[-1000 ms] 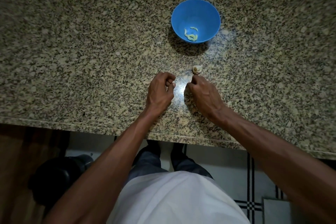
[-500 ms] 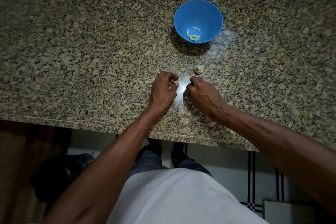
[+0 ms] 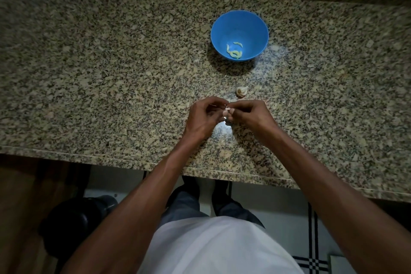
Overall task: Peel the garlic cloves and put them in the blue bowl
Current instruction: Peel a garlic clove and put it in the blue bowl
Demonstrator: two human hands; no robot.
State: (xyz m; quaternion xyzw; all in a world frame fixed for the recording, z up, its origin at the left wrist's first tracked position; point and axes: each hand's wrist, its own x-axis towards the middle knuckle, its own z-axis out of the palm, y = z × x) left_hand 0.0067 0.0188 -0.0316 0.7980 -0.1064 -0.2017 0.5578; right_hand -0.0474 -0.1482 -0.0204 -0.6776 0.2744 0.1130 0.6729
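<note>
Two bare hands meet fingertip to fingertip above a speckled granite counter, both forearms reaching in from the near edge and converging at the middle. The left hand is curled, knuckles up, its thumb and fingers drawn together; the right hand mirrors it, fingers bent inward. Between them they pinch a small pale garlic clove, most of it hidden by the fingertips, so its long axis and which way it points cannot be told. Just beyond the right hand, apart from it, a second garlic piece lies on the stone, its narrower end toward the far right. Farther back and well apart sits the blue bowl, upright, mouth open to the camera, holding a few pale yellowish curled pieces at its bottom. No label or writing can be read on the bowl or counter. Below the counter edge, a white garment, dark trousers and a tiled floor with dark lines fill the lower frame; a dark rounded object stands at lower left
</note>
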